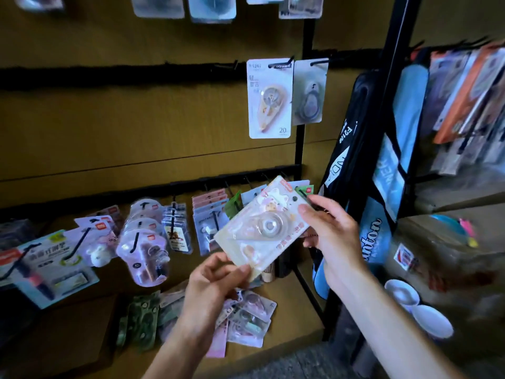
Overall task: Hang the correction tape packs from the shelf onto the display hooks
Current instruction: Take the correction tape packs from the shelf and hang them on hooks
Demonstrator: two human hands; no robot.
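Correction tape pack held tilted before the lower hook row: left hand pinches its bottom corner, right hand grips its upper edge. Loose packs on the shelf lie partly hidden behind the left hand. Print on the hung white pack is blurred.

Upper black rail is bare along most of its length, open wall below it; only two hung packs crowd its right end against the black upright. Lower rail hooks are packed with hanging cards, little gap between them. Shelf below: loose packs heaped centre, bare board to the left.
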